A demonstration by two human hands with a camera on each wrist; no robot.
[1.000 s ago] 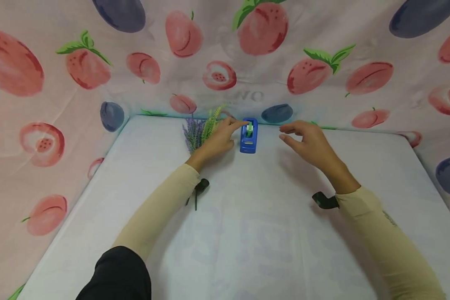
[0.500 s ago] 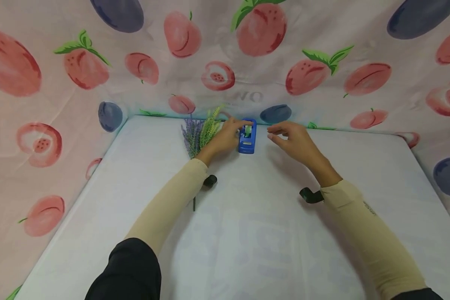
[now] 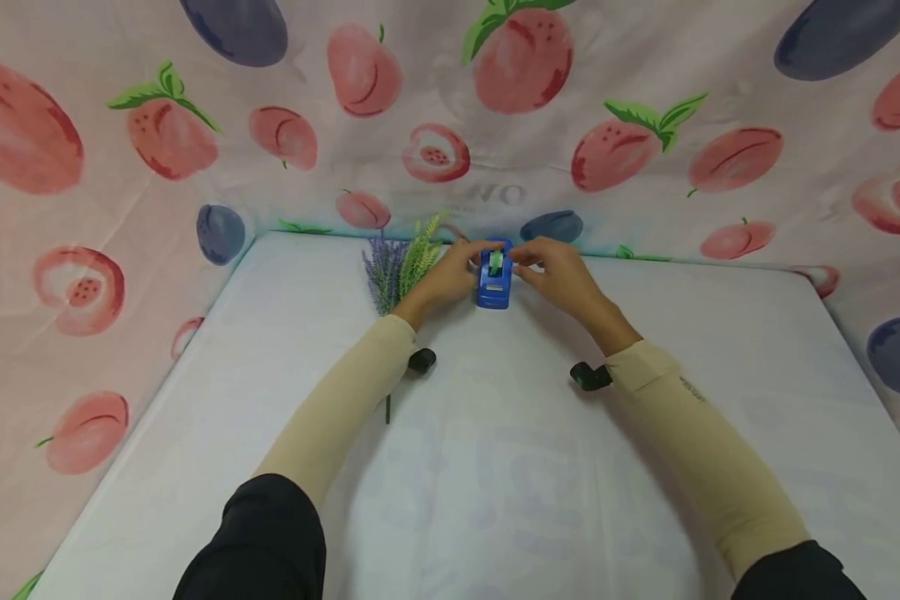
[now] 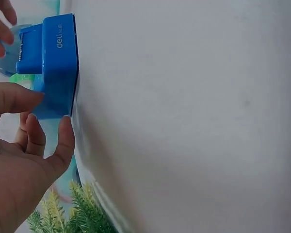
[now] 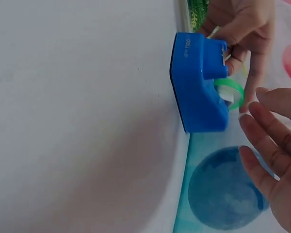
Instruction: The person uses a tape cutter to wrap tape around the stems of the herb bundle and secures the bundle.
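Observation:
A blue tape dispenser (image 3: pixel 493 292) with a green-rimmed roll (image 5: pixel 237 94) of tape stands upright near the far edge of the table. My left hand (image 3: pixel 450 275) is at its left side, one finger reaching across toward the roll and the other fingers loosely bent. In the left wrist view, fingertips come up to the dispenser's side; whether they touch it I cannot tell. From the right, my right hand (image 3: pixel 562 279) is close to the roll, thumb and fingers parted. The right wrist view shows a small gap between these fingers and the dispenser (image 5: pixel 199 92).
Artificial sprigs of purple flowers (image 3: pixel 385 271) and yellow-green flowers (image 3: pixel 420 254) lie left of the dispenser, partly under my left forearm. A fruit-printed cloth (image 3: pixel 435 83) hangs behind the white table (image 3: pixel 495 467). Black wrist-camera mounts (image 3: pixel 588 377) jut inward from the sleeves.
My right hand has moved left, from well apart to close beside the dispenser. My left hand has shifted slightly right, and its finger reaches farther over the roll. The dispenser stays in place.

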